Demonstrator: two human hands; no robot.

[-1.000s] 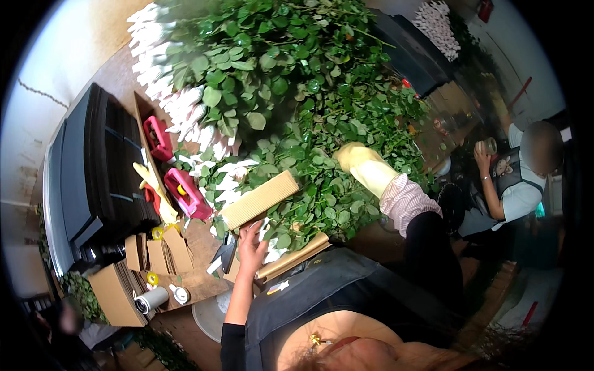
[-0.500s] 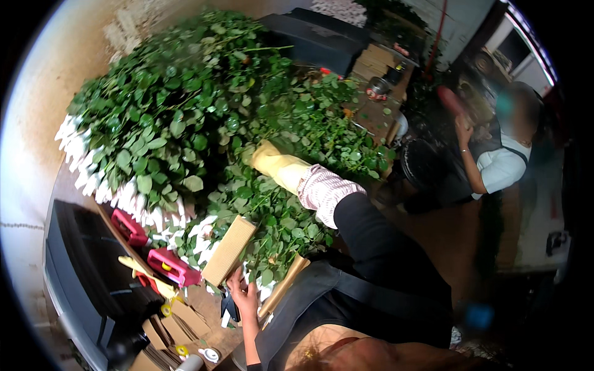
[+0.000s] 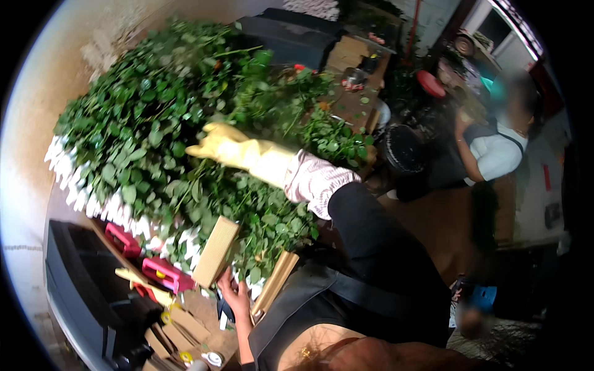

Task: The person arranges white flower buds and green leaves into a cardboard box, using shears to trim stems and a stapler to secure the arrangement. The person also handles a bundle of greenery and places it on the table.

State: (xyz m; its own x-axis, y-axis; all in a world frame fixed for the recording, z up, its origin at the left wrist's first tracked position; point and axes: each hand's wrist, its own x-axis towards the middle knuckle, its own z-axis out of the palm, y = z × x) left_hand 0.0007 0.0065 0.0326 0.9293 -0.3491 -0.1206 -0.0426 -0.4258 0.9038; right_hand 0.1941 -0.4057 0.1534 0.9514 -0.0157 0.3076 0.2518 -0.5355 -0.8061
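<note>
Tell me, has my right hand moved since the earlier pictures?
Yes: the gloved right hand has moved left over the foliage, judged against the dark box beyond.

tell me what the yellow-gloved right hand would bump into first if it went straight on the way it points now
Likely the leafy green stems piled just past the right hand's fingertips, toward the picture's left; depth is unclear, so it might skim over them.
</note>
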